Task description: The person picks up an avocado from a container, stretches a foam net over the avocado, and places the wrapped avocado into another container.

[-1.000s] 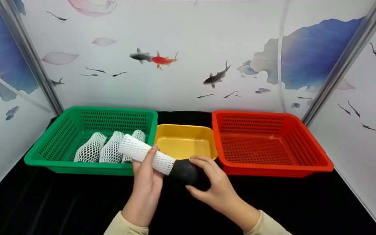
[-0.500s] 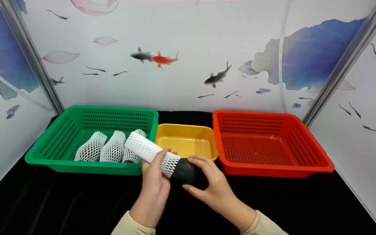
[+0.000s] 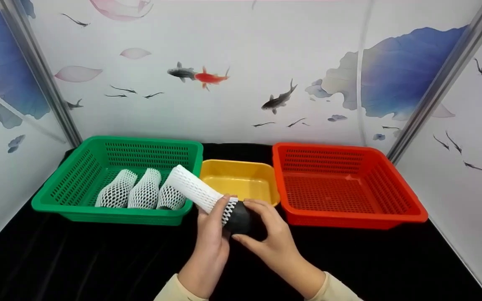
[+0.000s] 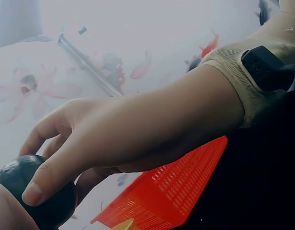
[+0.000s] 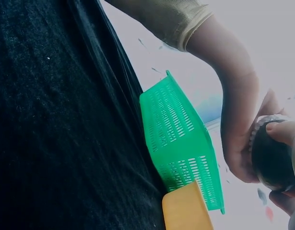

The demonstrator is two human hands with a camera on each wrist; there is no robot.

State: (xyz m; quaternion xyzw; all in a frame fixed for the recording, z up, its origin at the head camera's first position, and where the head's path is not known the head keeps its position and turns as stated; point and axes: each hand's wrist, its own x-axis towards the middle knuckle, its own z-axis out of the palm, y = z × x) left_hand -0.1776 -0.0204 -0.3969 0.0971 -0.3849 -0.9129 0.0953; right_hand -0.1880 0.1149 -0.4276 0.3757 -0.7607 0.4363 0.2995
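Between the two hands is a dark, smooth, round object [image 3: 237, 220], fruit-like in shape, with a white foam net sleeve [image 3: 195, 187] partly over its left end. My left hand [image 3: 211, 240] grips the sleeve near its mouth, thumb on top. From the other side my right hand [image 3: 275, 234] holds the round object between thumb and fingers. The left wrist view shows the right hand [image 4: 85, 139] around the dark green, glossy surface [image 4: 61, 206]. In the right wrist view the sleeve's edge rings the dark object [image 5: 272, 160] beside the left palm.
A green basket [image 3: 111, 215] at left holds three dark objects in white foam nets [image 3: 144, 192]. A yellow tray [image 3: 237, 190] sits in the middle, and a red basket [image 3: 354, 217] stands at right. Black cloth [image 3: 98, 259] covers the table; printed panels [image 3: 241, 42] rise behind.
My left hand has slid right along with the sleeve, and the net now covers more of the dark object. My right hand has stayed almost in place.
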